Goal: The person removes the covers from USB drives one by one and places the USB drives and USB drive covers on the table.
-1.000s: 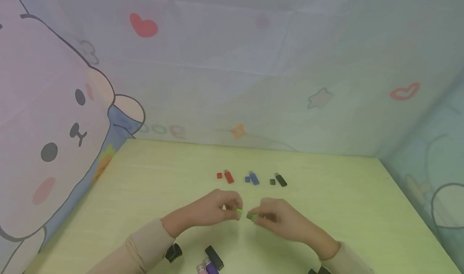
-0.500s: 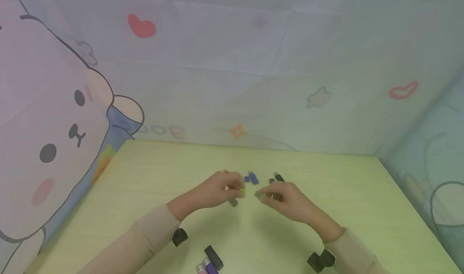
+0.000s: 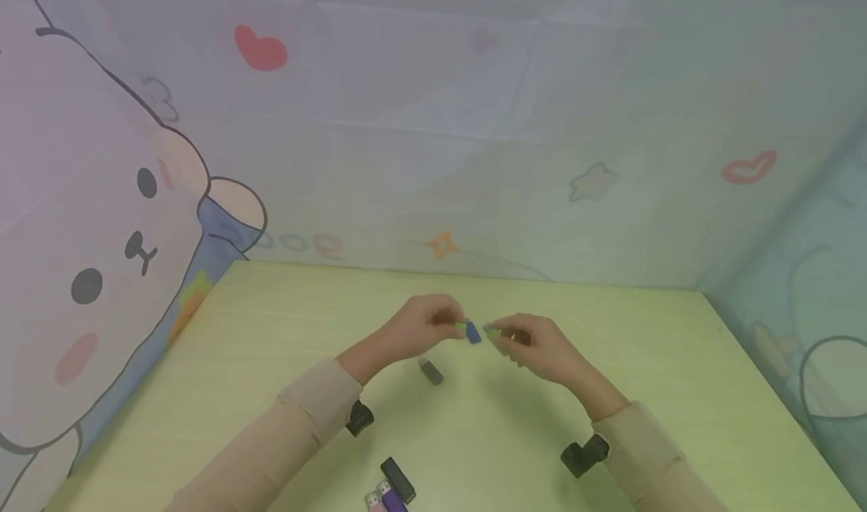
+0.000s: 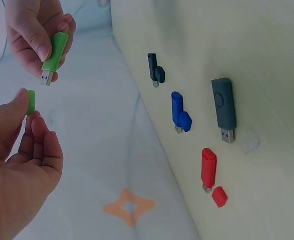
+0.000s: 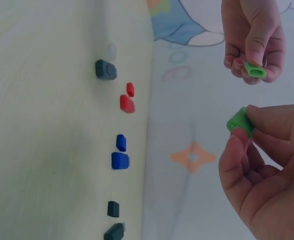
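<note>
My left hand [image 3: 420, 330] pinches a small green cap [image 4: 31, 102] between thumb and fingertip. Opposite it, my right hand [image 3: 540, 350] holds a green USB stick [image 4: 55, 52] whose metal plug is bare and faces the cap. A short gap separates cap and plug. Both hands are raised above the far part of the table. Below them in the left wrist view lie a red USB stick [image 4: 209, 167] with its red cap [image 4: 219, 197], a blue stick [image 4: 177, 106] with a blue cap [image 4: 185, 121], and a black stick [image 4: 153, 65] with a black cap [image 4: 160, 75].
A dark grey USB stick [image 3: 430, 371] lies nearer me, with a translucent piece [image 4: 251, 142] by its plug. At the table's near side sit a black stick [image 3: 398, 480], a purple stick [image 3: 391, 497] and a pink stick [image 3: 375, 502]. A printed cloth [image 3: 406, 158] hangs behind the table.
Both hands have moved away from me toward the far side, still holding the green cap and green stick apart. The dark grey stick has come into view from behind the left hand.
</note>
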Available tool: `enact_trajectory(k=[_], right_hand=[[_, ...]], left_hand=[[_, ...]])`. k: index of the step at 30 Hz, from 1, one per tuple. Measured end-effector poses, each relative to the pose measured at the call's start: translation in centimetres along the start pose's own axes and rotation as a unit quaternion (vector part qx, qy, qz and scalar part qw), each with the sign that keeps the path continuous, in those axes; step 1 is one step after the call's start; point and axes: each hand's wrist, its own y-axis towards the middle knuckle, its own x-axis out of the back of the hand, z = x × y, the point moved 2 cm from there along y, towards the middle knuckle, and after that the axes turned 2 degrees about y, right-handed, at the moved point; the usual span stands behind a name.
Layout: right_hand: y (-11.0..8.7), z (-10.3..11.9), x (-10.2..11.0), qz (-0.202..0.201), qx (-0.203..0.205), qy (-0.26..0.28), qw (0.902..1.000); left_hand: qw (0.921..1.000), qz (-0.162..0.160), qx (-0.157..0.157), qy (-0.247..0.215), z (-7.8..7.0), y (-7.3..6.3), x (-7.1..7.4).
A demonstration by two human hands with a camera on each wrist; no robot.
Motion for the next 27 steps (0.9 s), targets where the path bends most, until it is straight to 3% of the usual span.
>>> enact_trajectory(k=[10, 17, 27], right_hand=[[1.1, -2.2, -0.9, -0.010, -0.016, 0.044, 0.9988], [1.9, -3.9, -2.3, -0.019, -0.048, 0.081, 0.9954], [2.7, -6.1, -4.3, -0.049, -0.109, 0.056, 0.9912]], left_hand=[[0.9996, -0.011, 0.026, -0.010, 2.4, 1.7, -1.3], [0.9973, 0.006, 0.073, 0.003, 4.3, 2.5, -3.0], [0.9943, 0.027, 0.082, 0.062, 5.5, 3.3, -4.3]])
